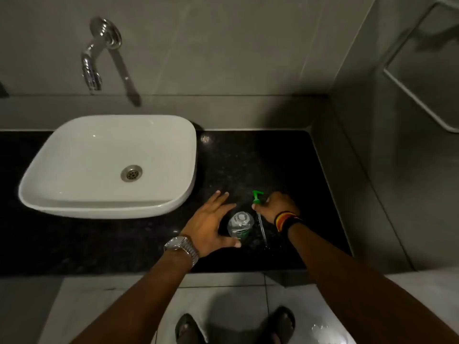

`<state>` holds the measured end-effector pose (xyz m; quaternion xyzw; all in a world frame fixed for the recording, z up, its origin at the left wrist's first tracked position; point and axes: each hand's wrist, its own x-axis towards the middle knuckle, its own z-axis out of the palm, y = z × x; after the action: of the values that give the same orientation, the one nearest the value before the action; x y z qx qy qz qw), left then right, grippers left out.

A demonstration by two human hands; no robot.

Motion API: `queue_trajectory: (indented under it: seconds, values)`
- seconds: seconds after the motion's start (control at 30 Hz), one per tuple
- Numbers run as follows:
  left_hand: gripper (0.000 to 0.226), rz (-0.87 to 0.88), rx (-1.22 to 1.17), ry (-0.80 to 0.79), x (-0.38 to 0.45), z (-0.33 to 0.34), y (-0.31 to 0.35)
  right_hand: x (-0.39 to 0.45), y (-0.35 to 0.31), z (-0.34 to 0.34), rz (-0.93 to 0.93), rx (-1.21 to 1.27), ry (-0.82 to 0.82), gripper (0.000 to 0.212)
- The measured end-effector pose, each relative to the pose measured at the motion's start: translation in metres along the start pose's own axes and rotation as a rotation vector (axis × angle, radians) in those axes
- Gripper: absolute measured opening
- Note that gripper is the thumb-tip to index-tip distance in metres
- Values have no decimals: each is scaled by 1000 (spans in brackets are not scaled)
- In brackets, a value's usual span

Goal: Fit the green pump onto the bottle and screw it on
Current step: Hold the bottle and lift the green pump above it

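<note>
Head view. The right hand (279,206) has its fingers (258,208) closed around the green pump (256,195), whose head points away from the person while its clear dip tube (262,228) trails back toward them just above the bench (285,165). The left hand (211,225) is spread wide, holding nothing, thumb and fingers curved beside the bottle (240,225) without clear contact. The clear bottle stands upright on the black bench between the two hands, its mouth uncapped. A white basin (74,194) sits to the left, beneath a wall tap (92,70).
</note>
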<state>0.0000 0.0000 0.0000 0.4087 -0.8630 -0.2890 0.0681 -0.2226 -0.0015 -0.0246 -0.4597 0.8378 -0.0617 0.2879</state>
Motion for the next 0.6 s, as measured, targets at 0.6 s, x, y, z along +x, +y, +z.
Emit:
queue_trajectory:
  seconds: [0.6]
  values:
    - [49, -105, -185, 281, -1, 25, 10, -60, -13, -65, -231, 259, 366, 38]
